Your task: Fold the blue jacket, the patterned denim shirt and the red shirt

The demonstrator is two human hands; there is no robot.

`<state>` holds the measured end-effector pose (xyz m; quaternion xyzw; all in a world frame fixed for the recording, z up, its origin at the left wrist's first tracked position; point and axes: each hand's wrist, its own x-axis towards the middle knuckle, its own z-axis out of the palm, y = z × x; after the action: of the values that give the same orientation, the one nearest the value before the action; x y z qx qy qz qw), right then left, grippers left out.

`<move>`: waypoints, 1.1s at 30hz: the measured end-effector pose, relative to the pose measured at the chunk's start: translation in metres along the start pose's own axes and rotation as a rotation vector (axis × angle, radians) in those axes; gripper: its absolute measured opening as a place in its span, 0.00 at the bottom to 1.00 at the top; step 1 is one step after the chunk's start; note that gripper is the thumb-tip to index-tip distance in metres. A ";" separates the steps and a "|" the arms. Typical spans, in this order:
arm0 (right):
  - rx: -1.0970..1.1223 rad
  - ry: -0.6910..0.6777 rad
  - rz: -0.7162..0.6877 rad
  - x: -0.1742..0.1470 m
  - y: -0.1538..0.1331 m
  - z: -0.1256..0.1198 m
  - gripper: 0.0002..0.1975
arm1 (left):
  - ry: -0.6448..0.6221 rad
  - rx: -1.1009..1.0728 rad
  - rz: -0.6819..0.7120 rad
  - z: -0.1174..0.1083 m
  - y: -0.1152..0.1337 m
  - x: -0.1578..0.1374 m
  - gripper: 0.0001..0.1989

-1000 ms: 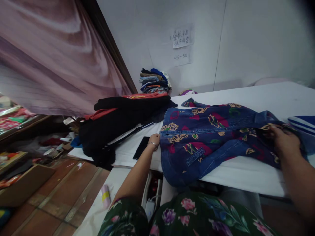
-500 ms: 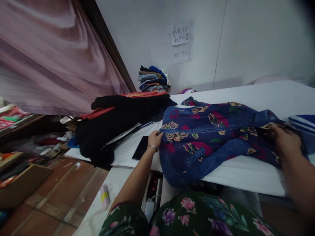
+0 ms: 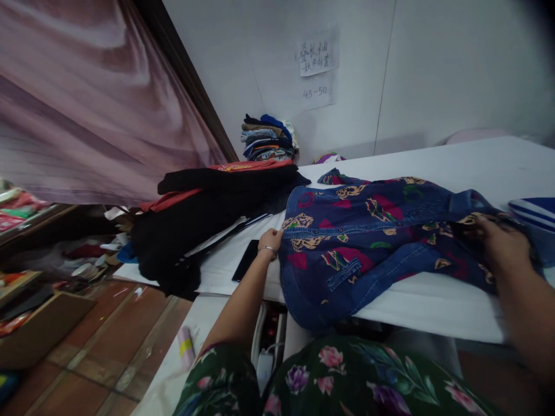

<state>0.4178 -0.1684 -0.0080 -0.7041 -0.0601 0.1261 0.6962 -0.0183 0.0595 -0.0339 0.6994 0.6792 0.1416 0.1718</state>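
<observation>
A dark blue denim shirt (image 3: pixel 347 231) with a pink, tan and green pattern lies spread across the white table, its hem to the left and its collar end to the right. My left hand (image 3: pixel 272 241), a bracelet at its wrist, pinches the hem edge where the button strip ends. At the collar end, my right hand (image 3: pixel 505 245) is closed on the cloth, its fingertips partly hidden in the dark folds. The near side of the shirt hangs over the table's front edge. Just left of my left hand lies a black phone (image 3: pixel 247 260).
Black and red garments (image 3: pixel 173 231) are heaped on the table's left. Behind them stands a stack of folded clothes (image 3: pixel 267 138) against the wall. A blue-and-white striped item (image 3: pixel 533 211) lies at the right. Below are a white power strip (image 3: pixel 264 367) and a pink-yellow roll (image 3: pixel 185 346).
The view has shifted slightly. Both hands keep their hold at the same places, and the shirt lies almost unchanged.
</observation>
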 end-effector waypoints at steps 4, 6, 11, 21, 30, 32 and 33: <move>0.009 -0.013 0.002 0.005 0.007 0.000 0.03 | 0.009 0.023 0.179 -0.002 0.009 0.003 0.10; 0.008 -0.015 -0.008 0.004 0.007 0.000 0.04 | -0.015 0.071 0.310 0.000 0.016 0.005 0.11; -0.020 -0.012 -0.021 -0.004 -0.002 -0.001 0.04 | -0.115 0.128 0.551 0.009 0.040 0.006 0.13; 0.063 -0.022 -0.043 0.022 0.023 -0.002 0.06 | -0.019 0.397 0.584 0.014 0.056 0.008 0.15; -0.042 -0.036 -0.066 0.023 0.020 -0.003 0.02 | 0.064 0.495 0.635 0.001 0.028 0.005 0.15; -0.055 -0.037 -0.079 0.026 0.021 -0.003 0.03 | -0.007 0.505 0.633 0.002 0.023 -0.001 0.15; -0.050 -0.039 -0.083 0.027 0.023 -0.003 0.03 | -0.038 0.501 0.619 0.003 0.021 -0.003 0.16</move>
<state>0.4427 -0.1646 -0.0331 -0.7155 -0.1060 0.1091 0.6818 0.0019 0.0561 -0.0276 0.8938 0.4464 0.0038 -0.0426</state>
